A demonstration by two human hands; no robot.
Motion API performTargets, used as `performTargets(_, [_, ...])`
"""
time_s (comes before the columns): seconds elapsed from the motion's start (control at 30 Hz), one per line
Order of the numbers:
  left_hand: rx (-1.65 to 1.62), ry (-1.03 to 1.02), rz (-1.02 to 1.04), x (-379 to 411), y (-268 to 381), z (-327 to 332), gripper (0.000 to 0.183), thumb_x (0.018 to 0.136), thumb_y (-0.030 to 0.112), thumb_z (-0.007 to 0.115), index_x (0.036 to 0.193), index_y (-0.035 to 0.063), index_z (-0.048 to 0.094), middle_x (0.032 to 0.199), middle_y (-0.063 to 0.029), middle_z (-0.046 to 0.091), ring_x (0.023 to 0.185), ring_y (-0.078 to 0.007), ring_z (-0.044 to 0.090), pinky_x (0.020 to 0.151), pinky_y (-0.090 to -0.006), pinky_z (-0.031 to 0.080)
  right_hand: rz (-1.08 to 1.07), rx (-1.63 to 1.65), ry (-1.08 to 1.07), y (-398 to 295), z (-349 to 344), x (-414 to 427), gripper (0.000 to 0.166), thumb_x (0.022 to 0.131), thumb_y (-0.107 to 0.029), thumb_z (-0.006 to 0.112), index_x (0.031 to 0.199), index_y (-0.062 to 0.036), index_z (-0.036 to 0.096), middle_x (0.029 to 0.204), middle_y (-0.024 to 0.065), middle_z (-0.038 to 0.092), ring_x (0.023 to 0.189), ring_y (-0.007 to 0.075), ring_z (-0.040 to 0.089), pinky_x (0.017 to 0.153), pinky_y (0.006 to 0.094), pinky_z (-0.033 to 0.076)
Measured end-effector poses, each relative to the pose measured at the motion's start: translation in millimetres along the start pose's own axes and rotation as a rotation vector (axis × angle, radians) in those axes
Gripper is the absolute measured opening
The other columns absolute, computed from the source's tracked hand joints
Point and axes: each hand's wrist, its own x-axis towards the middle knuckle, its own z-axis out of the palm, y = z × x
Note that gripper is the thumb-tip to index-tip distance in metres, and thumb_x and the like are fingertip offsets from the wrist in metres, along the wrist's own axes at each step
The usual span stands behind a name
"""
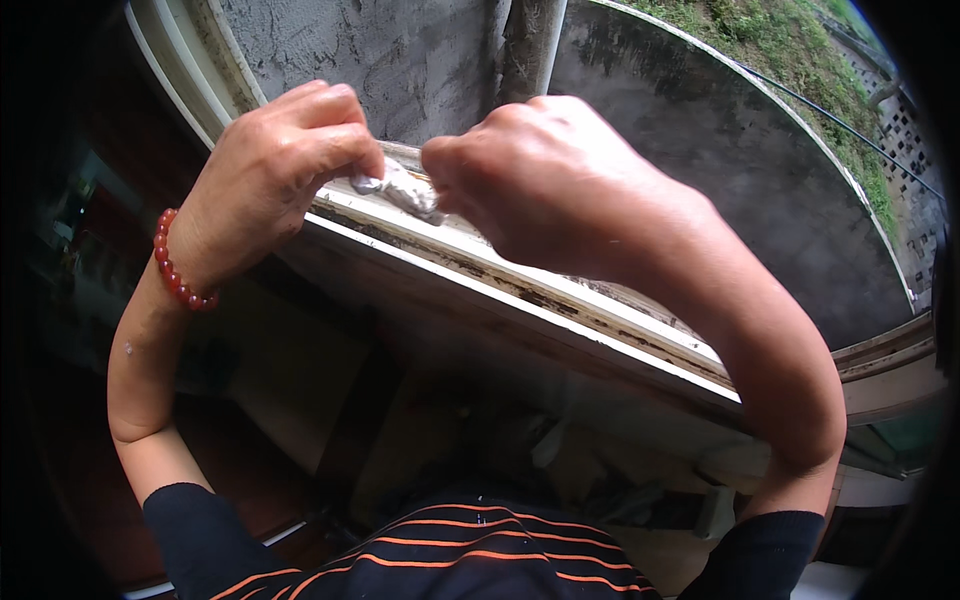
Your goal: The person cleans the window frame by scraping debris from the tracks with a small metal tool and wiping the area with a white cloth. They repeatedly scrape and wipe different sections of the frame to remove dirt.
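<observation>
My left hand (289,161), with a red bead bracelet (174,274) at its wrist, pinches one end of a crumpled whitish piece (409,193), which looks like cloth or paper. The other end is held in the fingers of my right hand (525,172). Both hands are over the dirty white track of a sliding window (525,285), with the whitish piece stretched or twisted between them. Dark grime lies in the track's grooves. My right fingertips are hidden behind the back of the hand.
Beyond the window stand a rough grey wall (375,60), a vertical pipe (534,52) and a dark stained wall (712,150). Grass (757,45) and a thin cable (840,127) are farther out. Below the sill, the room is dark, with objects too dim to name.
</observation>
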Motion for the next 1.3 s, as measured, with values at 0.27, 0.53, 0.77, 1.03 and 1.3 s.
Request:
performTargets(0.27, [-0.327,0.14,0.416,98.9,75.5,92.3,0.021,0.078,0.007,0.06,0.096,0.0168,0.068,0.083,-0.0022,0.054,0.077,-0.0198,0.058,0.061,-0.0322,0.05,0.368,-0.174,-0.299,-2.9,-64.2,-137.3,0.011,0.081,-0.011,0.062,0.074,-0.0042,0.055,0.06,0.0131,0.059,0.058,0.0315,0.061,0.055,0.0411,0.046])
performTargets(0.53, [-0.12,0.069,0.717,120.1,97.0,136.0,0.011,0.081,0.022,0.059,0.085,0.0129,0.064,0.087,0.0015,0.052,0.09,-0.0142,0.053,0.07,-0.0265,0.047,0.556,-0.239,-0.321,-12.9,-27.5,-185.1,0.013,0.079,-0.008,0.059,0.073,-0.0029,0.049,0.06,0.0145,0.058,0.06,0.0325,0.061,0.056,0.042,0.048])
performTargets(0.77, [-0.086,-0.021,0.64,90.8,61.7,119.5,0.017,0.079,0.019,0.058,0.092,0.012,0.066,0.089,0.0005,0.052,0.092,-0.0153,0.053,0.074,-0.0285,0.047,0.457,-0.169,-0.296,-9.5,-12.4,-147.2,0.008,0.075,-0.004,0.058,0.079,-0.0003,0.052,0.064,0.0179,0.062,0.064,0.0331,0.065,0.059,0.0421,0.051])
performTargets(1.03, [-0.084,-0.141,0.398,32.5,-0.9,85.6,0.016,0.075,0.015,0.057,0.088,0.0128,0.066,0.086,-0.0009,0.054,0.088,-0.0187,0.054,0.072,-0.032,0.049,0.216,-0.07,-0.126,-0.4,35.9,-57.5,0.009,0.075,-0.007,0.061,0.08,-0.0006,0.056,0.066,0.0173,0.064,0.064,0.0322,0.066,0.057,0.0402,0.052])
performTargets(1.3, [0.156,-0.138,0.148,-10.8,-44.6,42.1,0.012,0.073,0.002,0.058,0.081,0.0091,0.063,0.085,-0.0023,0.055,0.083,-0.022,0.055,0.067,-0.0326,0.051,0.018,-0.046,-0.021,3.5,47.7,39.6,0.01,0.083,-0.012,0.057,0.078,-0.0049,0.063,0.067,0.0155,0.063,0.064,0.0324,0.065,0.058,0.0423,0.05])
